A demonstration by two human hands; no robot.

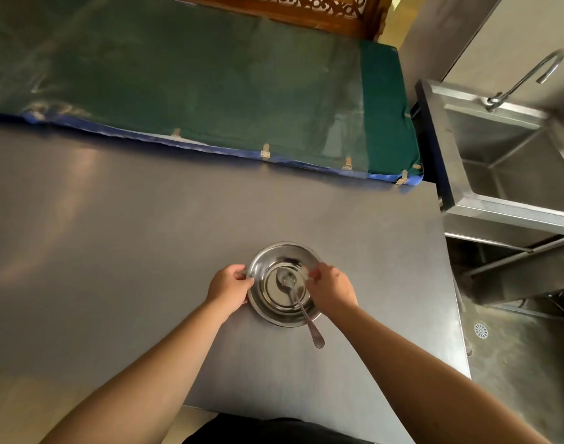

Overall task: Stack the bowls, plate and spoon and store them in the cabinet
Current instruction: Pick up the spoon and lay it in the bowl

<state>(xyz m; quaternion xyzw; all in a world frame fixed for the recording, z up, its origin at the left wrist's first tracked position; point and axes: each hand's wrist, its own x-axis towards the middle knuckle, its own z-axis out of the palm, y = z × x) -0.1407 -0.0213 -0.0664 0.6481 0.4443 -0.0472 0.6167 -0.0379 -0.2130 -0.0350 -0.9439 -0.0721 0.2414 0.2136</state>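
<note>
Steel stack (267, 267) sits centre-near on grey surface (146, 251); spoon (298, 302) inside, handle axis running toward person, overhanging near rim. Left hand (230, 288) closed on stack's left rim; right hand (331, 288) at right rim, grip state unclear, nearer the spoon.

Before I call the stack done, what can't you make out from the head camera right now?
- How many bowls are nested on the plate: reflections merge their rims.
- Right hand fingertips: motion blur hides any grip.
- Cabinet: outside the frame.
- Whether the spoon bowl end lies flat: glare.

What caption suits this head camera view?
Both hands grip a stack of round steel dishes on the grey table, a steel spoon resting inside.
</note>
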